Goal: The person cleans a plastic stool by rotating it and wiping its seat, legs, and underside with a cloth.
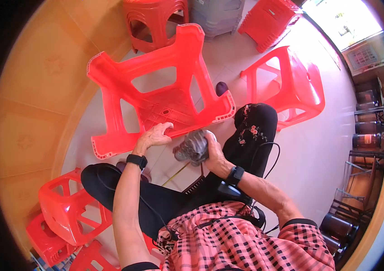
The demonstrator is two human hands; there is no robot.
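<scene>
A red plastic stool (166, 111) lies tipped in front of me, its legs toward me and the underside of its seat showing. My left hand (156, 135) rests at the stool's near edge, fingers partly spread, with nothing seen in it. In my right hand (214, 153) is a crumpled grey cloth (193, 147), gripped at its right side, just below the stool's near edge. Both wrists carry black bands.
Another red stool (291, 88) lies on its side at the right. Stacked red stools (155, 22), grey stools (218, 16) and a red stack (271, 22) stand beyond. More red stools (67, 212) are at the lower left. Dark chairs (367, 135) line the right.
</scene>
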